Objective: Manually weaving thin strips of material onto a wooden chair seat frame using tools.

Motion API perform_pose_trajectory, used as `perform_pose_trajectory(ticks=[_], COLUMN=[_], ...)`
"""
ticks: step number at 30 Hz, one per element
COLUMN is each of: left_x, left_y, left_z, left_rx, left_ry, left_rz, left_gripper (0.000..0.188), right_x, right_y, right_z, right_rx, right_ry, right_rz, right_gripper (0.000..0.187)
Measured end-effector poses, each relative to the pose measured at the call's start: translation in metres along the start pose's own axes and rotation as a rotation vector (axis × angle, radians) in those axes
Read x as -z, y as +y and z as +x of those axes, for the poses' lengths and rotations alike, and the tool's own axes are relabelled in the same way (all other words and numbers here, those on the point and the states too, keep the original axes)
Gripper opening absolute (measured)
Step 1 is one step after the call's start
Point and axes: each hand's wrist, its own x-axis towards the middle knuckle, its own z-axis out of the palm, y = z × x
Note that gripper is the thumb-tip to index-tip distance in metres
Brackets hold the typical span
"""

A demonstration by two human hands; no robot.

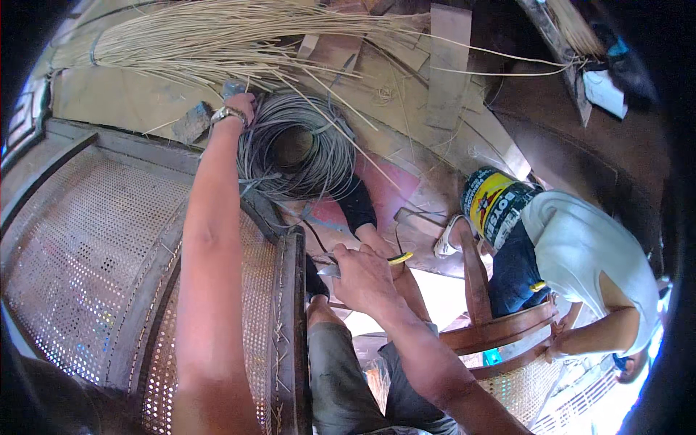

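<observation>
Grey coil [335, 141] x1, left hand [243, 106] at its left edge, can't tell finger grip, right hand [365, 279] nearer, fingers round 1 yellow-handled tool [400, 258], 1 strand bundle [188, 40] far

We enter, as landmark, one large dark-framed furniture piece [101, 246] with perforated cane panels. Beyond it we record a tan floor [109, 101], scuffed and strewn with scraps. To its right: a pinkish-red floor patch [388, 181]; farther right, one flat grey-brown board [449, 101]. Well right of it: one reddish-brown curved wooden frame [500, 330], cane-webbed. Light, as we note it: dim over the dark brown area [580, 167] at its far right.
</observation>
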Motion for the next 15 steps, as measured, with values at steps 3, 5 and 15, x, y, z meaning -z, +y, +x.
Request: perform_pose_trajectory(ticks=[3,5,15], left_x=[0.021,0.043,0.201], left_y=[0.006,0.015,0.061], left_z=[0.001,-0.023,-0.236], left_rx=[-0.05,-0.063,0.239], left_ry=[0.005,0.002,0.992], left_rz=[0.03,-0.188,-1.86], left_gripper=[0.05,0.066,0.042], right_x=[-0.004,0.0,0.002], right_y=[0.002,0.004,0.008], right_z=[0.003,0.0,0.003], right_rx=[0.003,-0.015,-0.042], right_ry=[0.035,0.016,0.057], right_rz=[-0.015,-0.007,0.026], right_gripper=[0.035,0.035,0.042])
